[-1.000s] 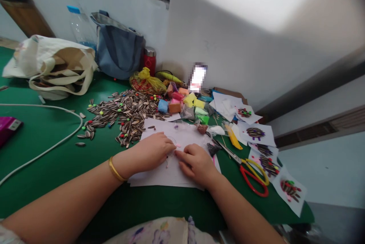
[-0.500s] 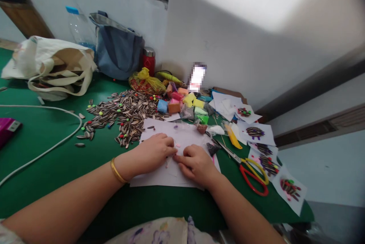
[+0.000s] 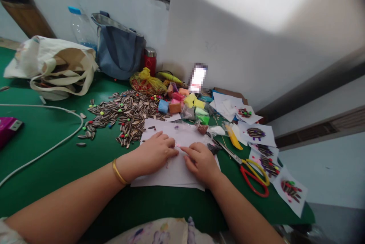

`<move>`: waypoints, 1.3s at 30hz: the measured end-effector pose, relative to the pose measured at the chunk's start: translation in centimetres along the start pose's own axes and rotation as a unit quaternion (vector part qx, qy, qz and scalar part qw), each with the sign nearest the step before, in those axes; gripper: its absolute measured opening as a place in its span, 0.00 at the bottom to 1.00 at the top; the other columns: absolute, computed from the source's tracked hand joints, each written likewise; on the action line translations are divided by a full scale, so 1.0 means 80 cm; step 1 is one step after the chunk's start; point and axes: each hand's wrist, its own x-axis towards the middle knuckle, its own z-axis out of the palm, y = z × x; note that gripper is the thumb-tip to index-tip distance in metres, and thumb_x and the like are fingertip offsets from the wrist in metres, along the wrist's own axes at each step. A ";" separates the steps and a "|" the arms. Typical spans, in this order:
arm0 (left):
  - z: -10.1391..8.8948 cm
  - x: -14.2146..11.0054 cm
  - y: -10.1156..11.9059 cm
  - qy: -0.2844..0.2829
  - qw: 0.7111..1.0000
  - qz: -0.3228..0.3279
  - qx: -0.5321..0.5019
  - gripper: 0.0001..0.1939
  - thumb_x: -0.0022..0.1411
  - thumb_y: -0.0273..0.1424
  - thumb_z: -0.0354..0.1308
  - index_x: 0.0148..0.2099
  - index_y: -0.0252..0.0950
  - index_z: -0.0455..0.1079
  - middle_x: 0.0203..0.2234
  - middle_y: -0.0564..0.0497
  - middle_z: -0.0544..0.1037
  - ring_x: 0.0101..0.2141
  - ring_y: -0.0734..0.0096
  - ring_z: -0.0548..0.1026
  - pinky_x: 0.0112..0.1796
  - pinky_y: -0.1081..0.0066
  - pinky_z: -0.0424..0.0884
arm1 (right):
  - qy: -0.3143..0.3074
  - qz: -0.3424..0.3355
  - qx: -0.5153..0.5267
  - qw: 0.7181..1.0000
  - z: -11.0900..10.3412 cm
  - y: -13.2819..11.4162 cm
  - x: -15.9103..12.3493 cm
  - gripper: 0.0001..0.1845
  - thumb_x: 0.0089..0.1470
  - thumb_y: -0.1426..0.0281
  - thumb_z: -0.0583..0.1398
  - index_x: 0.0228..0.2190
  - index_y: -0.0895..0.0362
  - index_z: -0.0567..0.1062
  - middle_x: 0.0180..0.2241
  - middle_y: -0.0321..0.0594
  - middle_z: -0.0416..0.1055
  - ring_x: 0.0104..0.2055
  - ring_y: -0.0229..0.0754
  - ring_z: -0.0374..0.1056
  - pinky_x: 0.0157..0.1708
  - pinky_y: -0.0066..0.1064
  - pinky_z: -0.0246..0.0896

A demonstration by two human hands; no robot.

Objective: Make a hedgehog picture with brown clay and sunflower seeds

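White paper (image 3: pixel 176 179) lies in front of me, under both hands. My left hand (image 3: pixel 156 153) rests on its left part with the fingers bent and close together; whatever they may hold is hidden. Between the hands is a small pink piece (image 3: pixel 178 145), too small to make out clearly. My right hand (image 3: pixel 202 162) comes from the right, its index finger stretched to the pink piece and its thumb apart below. Near the right hand's knuckles sits a dark lump in clear wrap (image 3: pixel 213 148). A sunflower seed (image 3: pixel 151 127) lies on the paper's upper left.
A heap of sunflower seeds (image 3: pixel 128 112) spreads behind my left hand. Wrapped coloured clay blocks (image 3: pixel 175 108) lie farther back. At the right are scissors (image 3: pixel 242 162), a yellow cutter (image 3: pixel 234 137) and seed-decorated paper cards (image 3: pixel 293 192). A white cable (image 3: pixel 51 150) curves at left.
My right index finger has moved slightly up and away from the left fingertips, onto the pink piece. The right thumb has shifted a little right. My left hand stays almost in place.
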 end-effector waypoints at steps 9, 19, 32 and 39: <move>0.007 0.002 0.003 0.007 0.999 -0.019 0.026 0.12 0.65 0.26 0.53 0.49 0.37 0.73 0.40 0.44 0.74 0.42 0.58 0.68 0.51 0.56 0.60 | -0.048 0.033 -0.089 0.994 0.008 -0.004 0.005 0.20 0.61 0.67 0.57 0.53 0.54 0.74 0.36 0.45 0.69 0.39 0.46 0.63 0.41 0.38 0.60; 0.014 0.004 -0.014 0.022 0.998 -0.046 -0.027 0.22 0.64 0.20 0.50 0.59 0.35 0.67 0.44 0.45 0.78 0.46 0.63 0.75 0.62 0.52 0.52 | -0.009 -0.010 -0.044 0.999 0.007 0.000 0.003 0.18 0.60 0.70 0.56 0.50 0.56 0.75 0.36 0.45 0.70 0.39 0.45 0.64 0.40 0.37 0.60; 0.010 0.005 -0.037 0.039 0.979 -0.123 -0.156 0.23 0.61 0.21 0.48 0.55 0.38 0.72 0.46 0.47 0.80 0.46 0.66 0.77 0.48 0.66 0.71 | -0.027 -0.066 -0.055 0.996 0.011 -0.004 0.001 0.15 0.60 0.70 0.57 0.47 0.53 0.77 0.35 0.42 0.71 0.37 0.44 0.65 0.40 0.37 0.59; 0.006 0.005 -0.040 0.097 0.977 -0.112 -0.152 0.24 0.57 0.18 0.48 0.53 0.37 0.73 0.44 0.47 0.80 0.44 0.67 0.77 0.48 0.66 0.72 | 0.016 0.009 -0.058 0.998 0.012 -0.007 0.008 0.31 0.55 0.74 0.56 0.60 0.61 0.63 0.55 0.50 0.69 0.60 0.50 0.60 0.59 0.46 0.54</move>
